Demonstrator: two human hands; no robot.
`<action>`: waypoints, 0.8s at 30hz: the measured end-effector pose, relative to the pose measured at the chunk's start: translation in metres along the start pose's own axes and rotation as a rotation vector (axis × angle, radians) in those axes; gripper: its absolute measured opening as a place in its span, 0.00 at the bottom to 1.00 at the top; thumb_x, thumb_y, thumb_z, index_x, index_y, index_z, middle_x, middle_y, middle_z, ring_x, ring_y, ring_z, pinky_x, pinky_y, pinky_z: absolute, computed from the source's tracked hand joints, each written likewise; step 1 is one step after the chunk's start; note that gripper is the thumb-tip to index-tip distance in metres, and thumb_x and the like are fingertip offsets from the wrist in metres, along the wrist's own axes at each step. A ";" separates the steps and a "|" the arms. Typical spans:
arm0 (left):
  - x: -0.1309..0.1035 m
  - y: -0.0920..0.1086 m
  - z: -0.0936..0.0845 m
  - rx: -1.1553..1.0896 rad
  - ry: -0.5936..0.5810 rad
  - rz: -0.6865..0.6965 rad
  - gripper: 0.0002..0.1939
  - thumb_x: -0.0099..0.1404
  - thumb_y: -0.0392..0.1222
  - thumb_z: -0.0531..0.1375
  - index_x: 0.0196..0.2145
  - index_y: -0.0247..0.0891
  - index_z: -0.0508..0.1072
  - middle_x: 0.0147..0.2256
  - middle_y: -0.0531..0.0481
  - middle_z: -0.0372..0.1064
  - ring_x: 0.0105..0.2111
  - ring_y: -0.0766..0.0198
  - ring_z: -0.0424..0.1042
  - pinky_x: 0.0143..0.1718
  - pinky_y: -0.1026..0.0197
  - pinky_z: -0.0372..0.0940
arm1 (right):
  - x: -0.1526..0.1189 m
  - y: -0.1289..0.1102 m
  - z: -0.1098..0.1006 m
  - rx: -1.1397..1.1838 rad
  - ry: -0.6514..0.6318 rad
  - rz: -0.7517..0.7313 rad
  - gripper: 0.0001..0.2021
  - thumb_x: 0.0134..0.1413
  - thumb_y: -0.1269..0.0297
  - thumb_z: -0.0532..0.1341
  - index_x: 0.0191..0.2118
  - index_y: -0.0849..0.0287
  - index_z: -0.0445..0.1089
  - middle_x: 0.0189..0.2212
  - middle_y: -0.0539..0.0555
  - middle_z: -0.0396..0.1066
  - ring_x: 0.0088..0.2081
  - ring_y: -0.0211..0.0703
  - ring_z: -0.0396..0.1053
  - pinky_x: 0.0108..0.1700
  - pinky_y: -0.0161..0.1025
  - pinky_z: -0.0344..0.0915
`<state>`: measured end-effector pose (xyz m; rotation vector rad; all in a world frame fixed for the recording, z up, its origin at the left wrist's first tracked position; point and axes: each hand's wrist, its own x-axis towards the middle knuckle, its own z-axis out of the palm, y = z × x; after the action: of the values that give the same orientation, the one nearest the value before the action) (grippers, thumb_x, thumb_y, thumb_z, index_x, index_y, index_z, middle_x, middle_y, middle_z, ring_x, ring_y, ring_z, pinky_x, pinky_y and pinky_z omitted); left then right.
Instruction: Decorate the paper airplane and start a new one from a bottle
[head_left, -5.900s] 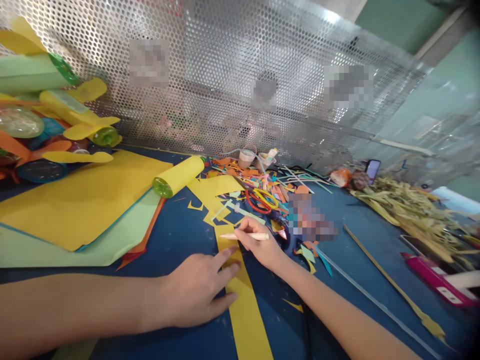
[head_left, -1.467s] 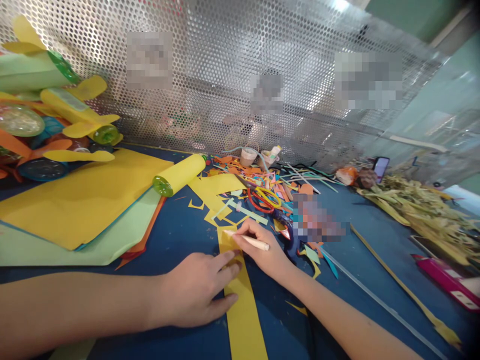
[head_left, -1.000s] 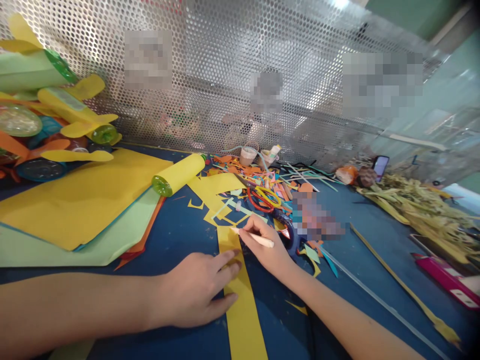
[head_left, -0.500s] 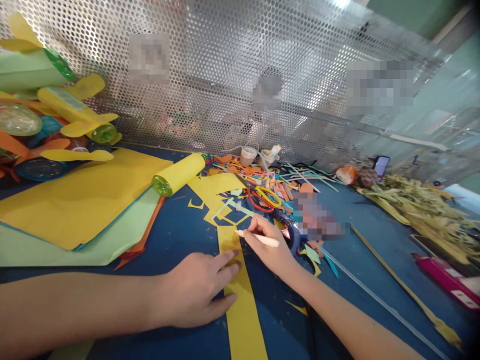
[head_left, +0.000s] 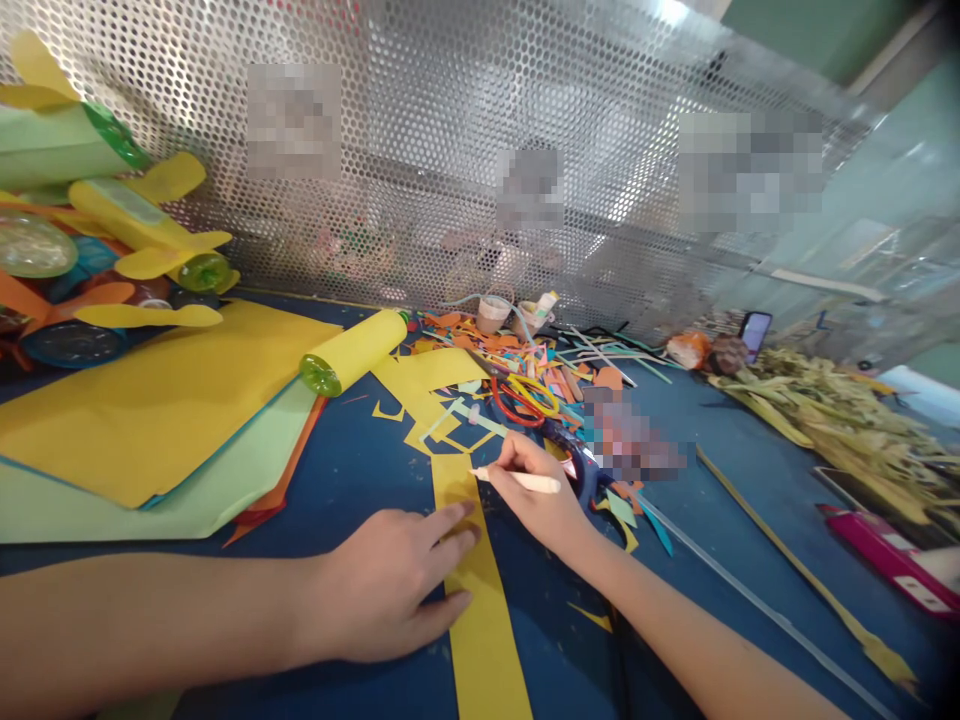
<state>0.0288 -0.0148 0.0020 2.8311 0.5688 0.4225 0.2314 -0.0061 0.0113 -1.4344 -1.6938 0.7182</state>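
A long yellow paper strip [head_left: 487, 630] runs from the front edge of the view toward the middle of the blue table. My left hand [head_left: 397, 580] lies flat with its fingers apart, the fingertips resting on the strip. In my right hand [head_left: 544, 500] is a white pen [head_left: 534, 482], pinched between thumb and fingers, its tip at the strip's right edge near the far end. Yellow paper offcuts [head_left: 442, 420] lie just beyond the strip. A bottle wrapped in yellow paper [head_left: 360, 350] rests on its side behind them.
Stacked coloured sheets [head_left: 165, 400] and paper-winged bottles [head_left: 150, 215] fill the left. Scissors with red and yellow handles [head_left: 534, 395] lie among paper scraps [head_left: 465, 330]. Dried husks [head_left: 832, 410], a stick [head_left: 795, 560] and a pink box [head_left: 892, 550] are right. A perforated metal panel [head_left: 420, 120] stands behind.
The pen tip has dropped slightly along the strip's right edge toward me. My left hand stays on the strip. The whole view has shifted a little.
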 end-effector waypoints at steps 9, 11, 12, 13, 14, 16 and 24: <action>0.000 0.001 -0.002 0.020 -0.081 -0.025 0.22 0.66 0.46 0.48 0.54 0.35 0.61 0.54 0.38 0.61 0.39 0.52 0.74 0.35 0.49 0.71 | -0.001 0.004 0.000 -0.046 0.006 -0.016 0.11 0.49 0.68 0.56 0.23 0.56 0.51 0.17 0.43 0.49 0.20 0.33 0.49 0.23 0.33 0.48; 0.000 0.002 -0.003 0.018 -0.089 -0.023 0.22 0.66 0.46 0.48 0.54 0.35 0.61 0.54 0.38 0.61 0.39 0.51 0.74 0.35 0.49 0.71 | -0.001 0.004 0.000 -0.053 0.009 -0.019 0.11 0.48 0.69 0.56 0.23 0.56 0.50 0.17 0.43 0.49 0.20 0.33 0.49 0.23 0.33 0.48; 0.000 0.002 -0.003 0.019 -0.088 -0.022 0.22 0.66 0.46 0.48 0.54 0.35 0.61 0.54 0.38 0.61 0.39 0.51 0.74 0.35 0.49 0.71 | -0.002 0.005 0.000 -0.056 0.014 -0.019 0.11 0.48 0.69 0.56 0.23 0.56 0.50 0.17 0.43 0.49 0.20 0.33 0.50 0.23 0.33 0.48; 0.000 0.002 -0.003 0.020 -0.087 -0.022 0.21 0.66 0.46 0.48 0.54 0.35 0.61 0.54 0.38 0.62 0.39 0.51 0.74 0.35 0.49 0.71 | -0.002 0.005 0.000 -0.058 0.016 -0.018 0.11 0.48 0.69 0.56 0.22 0.56 0.50 0.17 0.43 0.50 0.20 0.33 0.50 0.23 0.33 0.48; 0.001 0.002 -0.003 0.021 -0.084 -0.023 0.21 0.66 0.46 0.48 0.54 0.34 0.61 0.54 0.38 0.62 0.38 0.52 0.74 0.35 0.49 0.72 | -0.002 0.005 0.000 -0.058 0.017 -0.017 0.11 0.48 0.69 0.56 0.22 0.56 0.50 0.17 0.43 0.50 0.20 0.33 0.50 0.23 0.33 0.48; 0.001 0.002 -0.003 0.023 -0.082 -0.025 0.21 0.66 0.46 0.48 0.54 0.35 0.61 0.54 0.38 0.61 0.38 0.52 0.74 0.35 0.49 0.72 | -0.002 0.005 0.000 -0.053 0.016 -0.014 0.11 0.47 0.69 0.56 0.22 0.56 0.50 0.17 0.43 0.50 0.20 0.33 0.50 0.23 0.33 0.48; 0.001 0.002 -0.002 0.028 -0.087 -0.031 0.22 0.66 0.47 0.48 0.54 0.35 0.61 0.55 0.39 0.60 0.40 0.52 0.73 0.37 0.50 0.71 | 0.000 0.003 -0.001 -0.034 0.014 -0.015 0.11 0.47 0.69 0.56 0.21 0.56 0.50 0.17 0.43 0.49 0.20 0.33 0.49 0.23 0.33 0.48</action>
<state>0.0295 -0.0158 0.0046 2.8469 0.6040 0.2858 0.2338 -0.0057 0.0091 -1.4451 -1.7119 0.6720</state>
